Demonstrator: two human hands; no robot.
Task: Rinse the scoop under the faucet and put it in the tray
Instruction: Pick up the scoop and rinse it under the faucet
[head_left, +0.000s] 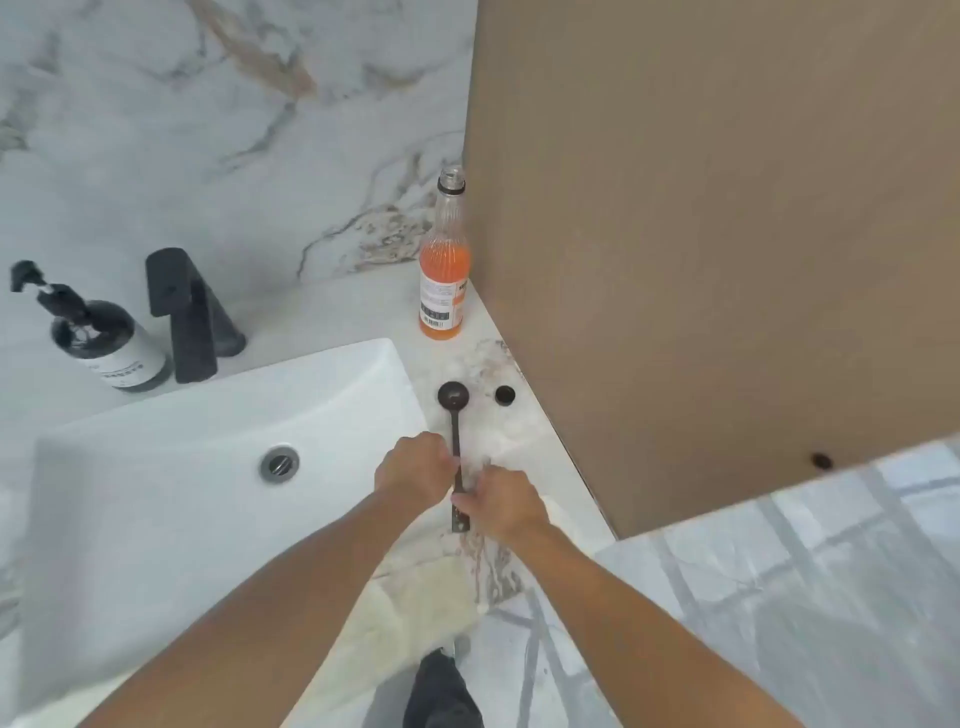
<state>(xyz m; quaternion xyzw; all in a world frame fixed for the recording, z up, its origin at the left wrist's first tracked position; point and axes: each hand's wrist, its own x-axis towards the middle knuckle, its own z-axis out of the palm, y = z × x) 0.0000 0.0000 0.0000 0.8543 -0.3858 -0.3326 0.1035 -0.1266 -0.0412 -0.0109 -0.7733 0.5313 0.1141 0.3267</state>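
A dark long-handled scoop (454, 410) lies along the marble counter just right of the white sink (156, 467), its round bowl pointing away from me. My left hand (415, 470) pinches the middle of the handle. My right hand (501, 501) grips the handle near its flat near end. The black faucet (182, 312) stands behind the sink at the left, with no water running. No tray is visible in this view.
A black soap pump bottle (104, 338) stands left of the faucet. An open bottle of orange liquid (443, 270) stands by the brown panel (727, 234). A small black cap (505, 395) lies right of the scoop's bowl. The sink drain (279, 462) is open.
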